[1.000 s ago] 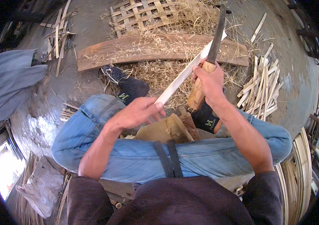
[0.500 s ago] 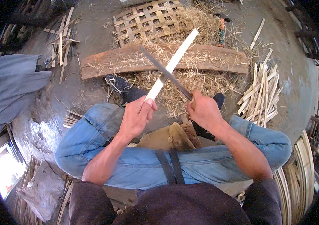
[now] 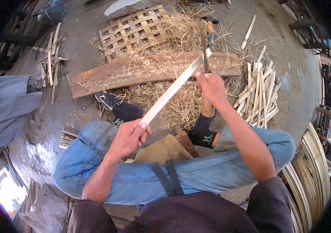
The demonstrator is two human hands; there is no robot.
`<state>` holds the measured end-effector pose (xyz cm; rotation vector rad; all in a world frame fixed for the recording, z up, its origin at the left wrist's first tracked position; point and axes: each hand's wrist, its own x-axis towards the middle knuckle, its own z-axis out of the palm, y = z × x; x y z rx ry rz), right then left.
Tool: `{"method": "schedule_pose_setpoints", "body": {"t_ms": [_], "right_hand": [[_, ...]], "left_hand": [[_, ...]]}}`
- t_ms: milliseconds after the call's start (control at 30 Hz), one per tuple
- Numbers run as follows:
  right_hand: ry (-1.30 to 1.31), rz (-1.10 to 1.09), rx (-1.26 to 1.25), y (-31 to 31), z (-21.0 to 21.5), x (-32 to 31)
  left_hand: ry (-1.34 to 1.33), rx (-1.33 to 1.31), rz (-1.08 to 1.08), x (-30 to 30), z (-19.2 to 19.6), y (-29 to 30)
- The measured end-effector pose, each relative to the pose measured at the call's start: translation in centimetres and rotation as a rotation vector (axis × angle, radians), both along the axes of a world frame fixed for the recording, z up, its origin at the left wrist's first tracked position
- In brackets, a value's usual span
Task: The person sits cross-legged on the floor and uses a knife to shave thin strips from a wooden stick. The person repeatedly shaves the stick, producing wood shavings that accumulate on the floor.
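Observation:
My left hand (image 3: 130, 136) is closed on the lower end of a pale flat bamboo strip (image 3: 171, 91), which slants up and away to the right. My right hand (image 3: 212, 90) grips a knife; its dark blade (image 3: 205, 50) points away from me and crosses the strip's far end. Below that fist the knife's wooden handle (image 3: 207, 108) sticks out. The strip's tip lies over a long wooden board (image 3: 107, 79) strewn with curly shavings. Whether the edge is biting into the strip, I cannot tell.
Shavings (image 3: 155, 101) heap around the board, and a woven bamboo panel (image 3: 134, 31) lies beyond it. Cut strips (image 3: 258, 93) are piled at the right, with a few more (image 3: 50, 58) far left. My crossed legs (image 3: 134, 178) and a tan pad (image 3: 161, 149) are close by.
My right hand and the knife have moved away from me along the strip to its far end, and the blade has turned more upright. The left hand still holds the strip's near end.

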<state>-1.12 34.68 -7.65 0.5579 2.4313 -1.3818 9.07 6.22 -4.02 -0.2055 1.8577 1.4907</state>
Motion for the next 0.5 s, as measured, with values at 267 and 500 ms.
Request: {"method": "schedule_pose_setpoints", "body": {"t_ms": [267, 500], "right_hand": [[0.017, -0.257, -0.449, -2.8, -0.7, 1.9], [0.070, 0.408, 0.058, -4.0, -0.1, 4.4]], "left_hand": [[0.243, 0.012, -0.464, 0.2, -2.3, -0.6], [0.023, 0.010, 0.154, 1.4, -1.9, 2.2]]}}
